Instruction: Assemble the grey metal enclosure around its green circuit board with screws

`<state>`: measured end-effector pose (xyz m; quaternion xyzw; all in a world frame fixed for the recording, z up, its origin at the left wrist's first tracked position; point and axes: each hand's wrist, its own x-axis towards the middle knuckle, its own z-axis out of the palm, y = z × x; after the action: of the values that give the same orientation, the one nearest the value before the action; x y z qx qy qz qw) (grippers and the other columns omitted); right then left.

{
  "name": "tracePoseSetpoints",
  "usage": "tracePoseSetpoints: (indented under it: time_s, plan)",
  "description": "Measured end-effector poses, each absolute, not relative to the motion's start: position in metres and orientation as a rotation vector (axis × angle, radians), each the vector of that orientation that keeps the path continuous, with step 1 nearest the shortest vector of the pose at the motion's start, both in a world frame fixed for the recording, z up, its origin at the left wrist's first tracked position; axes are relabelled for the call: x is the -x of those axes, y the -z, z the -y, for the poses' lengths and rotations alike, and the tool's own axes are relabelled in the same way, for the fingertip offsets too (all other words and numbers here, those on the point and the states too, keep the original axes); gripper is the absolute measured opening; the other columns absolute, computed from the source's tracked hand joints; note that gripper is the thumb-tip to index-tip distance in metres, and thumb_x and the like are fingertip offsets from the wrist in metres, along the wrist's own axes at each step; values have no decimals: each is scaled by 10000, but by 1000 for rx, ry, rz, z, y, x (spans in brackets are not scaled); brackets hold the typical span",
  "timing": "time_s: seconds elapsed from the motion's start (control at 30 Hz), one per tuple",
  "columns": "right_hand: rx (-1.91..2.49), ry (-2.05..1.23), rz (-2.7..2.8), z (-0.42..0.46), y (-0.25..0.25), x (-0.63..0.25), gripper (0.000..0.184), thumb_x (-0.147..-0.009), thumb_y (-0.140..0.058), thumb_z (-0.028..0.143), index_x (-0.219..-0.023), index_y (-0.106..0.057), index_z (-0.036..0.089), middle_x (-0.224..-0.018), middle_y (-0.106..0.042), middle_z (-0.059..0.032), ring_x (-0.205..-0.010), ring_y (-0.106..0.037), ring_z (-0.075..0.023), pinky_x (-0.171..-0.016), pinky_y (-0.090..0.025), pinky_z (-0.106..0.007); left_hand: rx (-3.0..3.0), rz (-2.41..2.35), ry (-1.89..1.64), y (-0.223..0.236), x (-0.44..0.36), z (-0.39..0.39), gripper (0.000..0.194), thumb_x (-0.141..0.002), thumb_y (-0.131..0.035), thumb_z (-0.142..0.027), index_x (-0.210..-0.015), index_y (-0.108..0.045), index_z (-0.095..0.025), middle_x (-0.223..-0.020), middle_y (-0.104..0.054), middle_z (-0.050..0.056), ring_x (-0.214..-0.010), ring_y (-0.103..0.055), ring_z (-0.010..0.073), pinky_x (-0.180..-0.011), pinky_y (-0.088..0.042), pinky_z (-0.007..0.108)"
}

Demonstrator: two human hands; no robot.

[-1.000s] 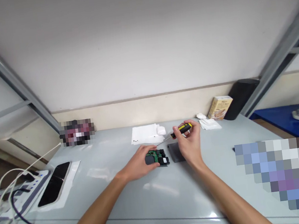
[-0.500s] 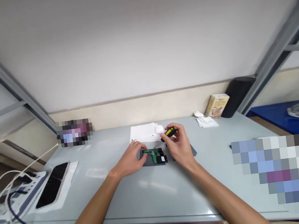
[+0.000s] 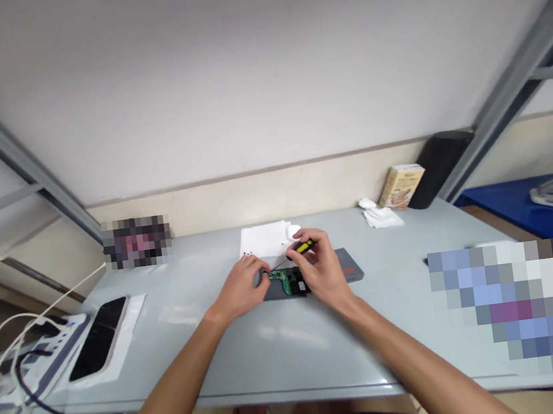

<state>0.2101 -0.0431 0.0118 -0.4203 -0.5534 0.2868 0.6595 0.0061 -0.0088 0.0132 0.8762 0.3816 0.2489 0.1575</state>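
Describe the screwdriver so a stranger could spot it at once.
On the pale grey desk, find the white paper towards the back. Just in front and to its right, the person's right hand holds the screwdriver, its thin shaft slanting toward the green circuit board. Its yellow-and-black handle sets it apart from the white paper and green board.

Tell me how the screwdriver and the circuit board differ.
The screwdriver has a black-and-yellow handle; the circuit board is green with black components. The screwdriver slants in the right hand; the circuit board lies flat by the left hand. Both include black parts.
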Motion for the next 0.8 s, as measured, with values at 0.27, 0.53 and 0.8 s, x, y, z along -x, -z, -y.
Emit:
tracePoseSetpoints:
  time_s: [0.27,0.53,0.8]
  plan:
    - [959,-621,1289,42,-8,-211,201,-941,-661,271,-1078,-514,270,-1160,-570,-34,-903,-639,-140,-763,-557,-288,-2518,-1087,-720,-10,-6,7,178,-918,-525,-115,-983,-664,-205,-967,-678,65,-983,-619,250,-918,-501,413]
    - [942,-608,1300,44,-9,-209,185,-950,-653,264,-1058,-503,269,-1159,-575,-42,-884,-645,-142,-756,-555,-304,-2481,-1088,-736,-8,-6,6,189,-954,-492,-128,-977,-662,-208,-960,-679,62,-991,-619,246,-908,-505,401]
    - [948,-599,1310,45,-10,-208,184,-955,-650,263,-1052,-494,268,-1165,-569,-43,-884,-637,-141,-749,-545,-304,-2445,-1079,-741,-3,-5,2,252,-999,-435,-131,-955,-672,-207,-946,-683,56,-976,-618,235,-901,-495,384]
